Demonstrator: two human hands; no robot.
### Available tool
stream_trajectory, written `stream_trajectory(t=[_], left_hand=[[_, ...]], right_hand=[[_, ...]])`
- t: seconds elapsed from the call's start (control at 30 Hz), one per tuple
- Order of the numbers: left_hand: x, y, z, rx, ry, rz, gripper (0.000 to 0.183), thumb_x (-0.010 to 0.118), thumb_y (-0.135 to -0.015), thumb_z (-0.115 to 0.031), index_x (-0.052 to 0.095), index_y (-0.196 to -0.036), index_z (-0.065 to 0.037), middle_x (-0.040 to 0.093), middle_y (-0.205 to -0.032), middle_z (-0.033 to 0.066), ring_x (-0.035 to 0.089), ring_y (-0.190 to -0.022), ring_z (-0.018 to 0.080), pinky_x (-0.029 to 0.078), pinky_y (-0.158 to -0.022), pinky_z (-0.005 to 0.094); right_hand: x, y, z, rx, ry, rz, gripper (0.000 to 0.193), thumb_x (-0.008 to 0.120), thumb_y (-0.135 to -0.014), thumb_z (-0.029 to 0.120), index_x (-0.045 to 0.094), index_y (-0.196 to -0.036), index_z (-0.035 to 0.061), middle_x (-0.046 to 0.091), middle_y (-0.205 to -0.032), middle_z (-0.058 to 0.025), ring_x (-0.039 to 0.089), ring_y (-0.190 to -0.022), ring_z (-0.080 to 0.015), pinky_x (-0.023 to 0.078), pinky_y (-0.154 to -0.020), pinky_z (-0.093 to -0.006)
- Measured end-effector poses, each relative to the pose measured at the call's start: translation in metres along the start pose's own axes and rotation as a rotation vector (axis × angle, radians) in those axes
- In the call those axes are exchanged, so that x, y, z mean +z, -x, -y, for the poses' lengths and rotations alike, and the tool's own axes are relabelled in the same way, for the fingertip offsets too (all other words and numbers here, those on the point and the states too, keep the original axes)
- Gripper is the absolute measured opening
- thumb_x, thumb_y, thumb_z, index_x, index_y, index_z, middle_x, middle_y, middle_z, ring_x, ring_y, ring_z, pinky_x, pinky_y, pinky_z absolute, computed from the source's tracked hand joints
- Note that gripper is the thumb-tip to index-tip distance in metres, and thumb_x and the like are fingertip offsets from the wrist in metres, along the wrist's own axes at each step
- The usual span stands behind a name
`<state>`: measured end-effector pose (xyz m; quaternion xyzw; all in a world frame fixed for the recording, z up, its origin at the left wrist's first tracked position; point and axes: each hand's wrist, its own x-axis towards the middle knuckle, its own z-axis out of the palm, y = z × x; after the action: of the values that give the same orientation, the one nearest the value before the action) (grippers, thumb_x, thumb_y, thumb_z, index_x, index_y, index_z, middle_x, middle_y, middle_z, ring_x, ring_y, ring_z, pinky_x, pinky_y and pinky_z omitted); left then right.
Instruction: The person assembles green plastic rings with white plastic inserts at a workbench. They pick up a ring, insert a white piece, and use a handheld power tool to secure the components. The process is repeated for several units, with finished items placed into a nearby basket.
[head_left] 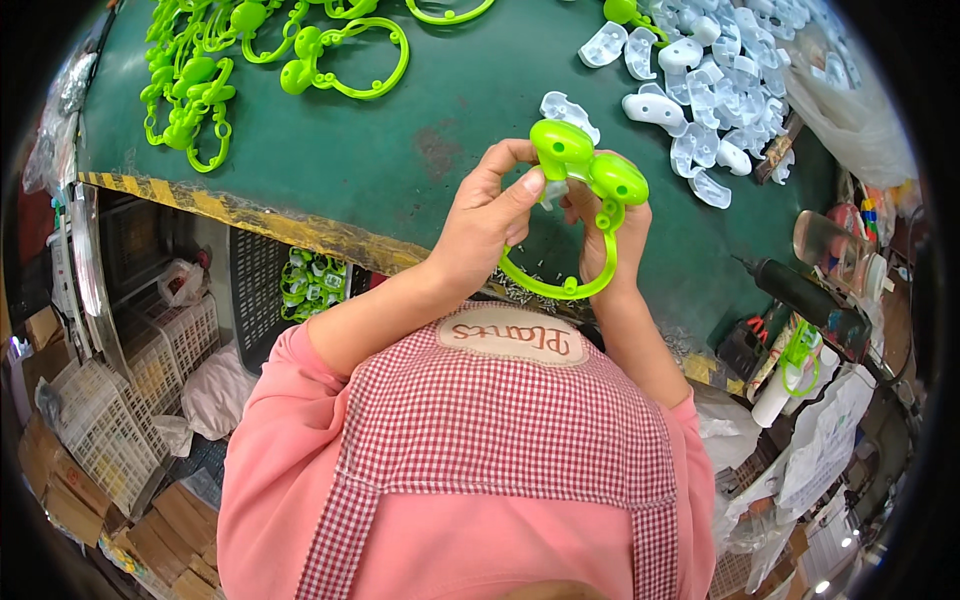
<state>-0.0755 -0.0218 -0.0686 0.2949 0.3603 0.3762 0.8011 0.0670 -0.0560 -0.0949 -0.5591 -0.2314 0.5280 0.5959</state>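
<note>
Between my two hands is a bright green plastic ring part point(617, 180) with two rounded knobs at its top and its loop hanging down. My left hand point(480, 215) is closed, its thumb and fingers pinching the part by the left knob. My right hand point(628, 235) is closed around the other side, with most of its fingers hidden behind the part. A small pale translucent piece point(553, 192) shows just under the knobs, between the hands. Just beyond the knobs lies a translucent white plastic shell point(572, 112) on the green tabletop point(350, 165).
More green ring parts point(345, 60) lie at the far left, and a heap of translucent shells point(710, 95) at the far right. Small metal screws point(520, 290) are scattered by the near edge. A black power screwdriver point(800, 290) lies at the right. Below left stands a dark crate point(258, 290).
</note>
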Motion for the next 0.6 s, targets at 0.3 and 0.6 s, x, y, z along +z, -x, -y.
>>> stream_trajectory(t=[0.3,0.6], left_hand=[[-0.016,-0.006,0.003,0.416,-0.449,-0.182,0.029,0.056,-0.097,-0.023,0.057,-0.115,0.000,0.056,-0.101,0.0044,0.055,-0.086,0.0106,0.046,-0.066,0.0243],[-0.048,0.003,0.002,0.031,-0.261,-0.064,0.036,0.056,-0.097,-0.031,0.062,-0.117,-0.002,0.068,-0.082,0.0069,0.035,-0.041,0.0015,0.029,-0.040,0.0175]], right_hand=[[-0.005,0.002,0.013,0.339,-0.525,0.361,0.046,0.062,-0.089,0.001,0.047,-0.131,-0.0052,0.063,-0.116,-0.0182,0.064,-0.108,-0.0303,0.053,-0.091,-0.0386],[-0.015,-0.016,-0.005,0.130,0.178,0.424,0.030,0.072,-0.084,0.009,0.065,-0.112,0.0001,0.068,-0.105,-0.0125,0.066,-0.093,-0.0212,0.052,-0.082,-0.0333]])
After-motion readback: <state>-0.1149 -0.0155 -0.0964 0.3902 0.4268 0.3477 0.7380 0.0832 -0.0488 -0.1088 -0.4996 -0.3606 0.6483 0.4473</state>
